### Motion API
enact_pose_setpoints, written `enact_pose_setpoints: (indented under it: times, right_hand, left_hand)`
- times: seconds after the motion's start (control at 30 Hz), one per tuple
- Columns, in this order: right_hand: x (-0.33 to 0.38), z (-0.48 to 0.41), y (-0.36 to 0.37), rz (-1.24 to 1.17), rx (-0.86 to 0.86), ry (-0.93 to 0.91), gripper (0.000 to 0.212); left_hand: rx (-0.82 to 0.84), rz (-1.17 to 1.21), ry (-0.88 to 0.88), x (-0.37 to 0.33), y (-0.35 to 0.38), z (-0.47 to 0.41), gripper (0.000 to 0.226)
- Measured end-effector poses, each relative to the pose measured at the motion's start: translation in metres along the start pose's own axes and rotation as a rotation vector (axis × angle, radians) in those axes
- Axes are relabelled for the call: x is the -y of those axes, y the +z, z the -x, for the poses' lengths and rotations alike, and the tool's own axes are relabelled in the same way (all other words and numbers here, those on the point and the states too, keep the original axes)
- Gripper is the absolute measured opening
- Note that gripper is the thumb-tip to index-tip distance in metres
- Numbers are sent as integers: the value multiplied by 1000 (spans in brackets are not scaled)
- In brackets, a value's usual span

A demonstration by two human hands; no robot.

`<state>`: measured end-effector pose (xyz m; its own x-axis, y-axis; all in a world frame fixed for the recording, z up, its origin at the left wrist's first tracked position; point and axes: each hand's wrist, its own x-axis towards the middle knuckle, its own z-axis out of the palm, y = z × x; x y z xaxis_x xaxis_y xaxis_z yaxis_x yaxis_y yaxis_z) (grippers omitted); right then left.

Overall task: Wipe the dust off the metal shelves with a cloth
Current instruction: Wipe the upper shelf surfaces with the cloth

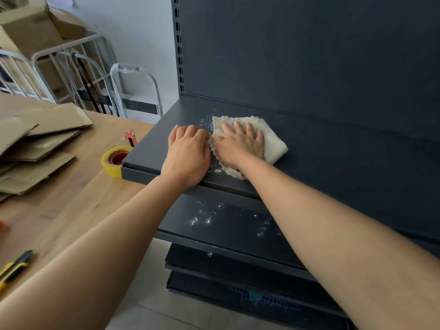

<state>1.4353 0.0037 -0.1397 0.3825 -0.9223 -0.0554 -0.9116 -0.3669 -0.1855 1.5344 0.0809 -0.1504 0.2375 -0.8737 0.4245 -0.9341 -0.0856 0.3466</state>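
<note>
On the top dark grey metal shelf [333, 163] of the rack, a cream waffle-weave cloth [273, 144] lies folded, towards the shelf's left end and about midway between front lip and back panel [309, 55]. The right hand [240, 146] lies flat on it, fingers spread and pointing towards the back, so its grip is apart and pressing down, not clamped. The left hand [188, 153] rests just beside the cloth's left edge with its fingers curled under. I cannot tell whether its grip is pinching that edge or only bracing on the metal.

What matters for the next stroke is that the white specks of dust [206, 122] lie left of the cloth, in the narrow strip between the two hands and a little behind the left knuckles. A few more specks sit near the front lip. The right hand is the nearer one to carry the cloth there, and the stroke would likely run leftward along the shelf's long axis. The left hand stands in that path and would probably need to shift.

To the right the shelf runs on bare, with open room for sweeping. To the left it ends near a yellow roll of tape [114, 160] on the wooden bench [83, 167], so dust pushed that way could fall off. The second dark shelf [238, 234] below is also speckled, so I judge the job far from finished.
</note>
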Motion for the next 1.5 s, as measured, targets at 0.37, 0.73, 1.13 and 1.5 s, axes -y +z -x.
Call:
enact_pose_setpoints:
  times: [0.37, 0.73, 1.13, 1.5]
  right_hand:
    - [-24, 8, 0, 15, 0, -41, 56]
    - [-14, -58, 0, 35, 18, -104, 54]
    - [5, -73, 0, -55, 153, -365, 49]
    - [-24, 13, -3, -74, 128, -410, 46]
  left_hand:
    - [67, -44, 9, 18, -8, -11, 28]
    - [24, 25, -16, 22, -1, -13, 27]
    - [-38, 15, -14, 23, -3, -13, 25]
    - [-28, 6, -125, 15, -9, -4, 27]
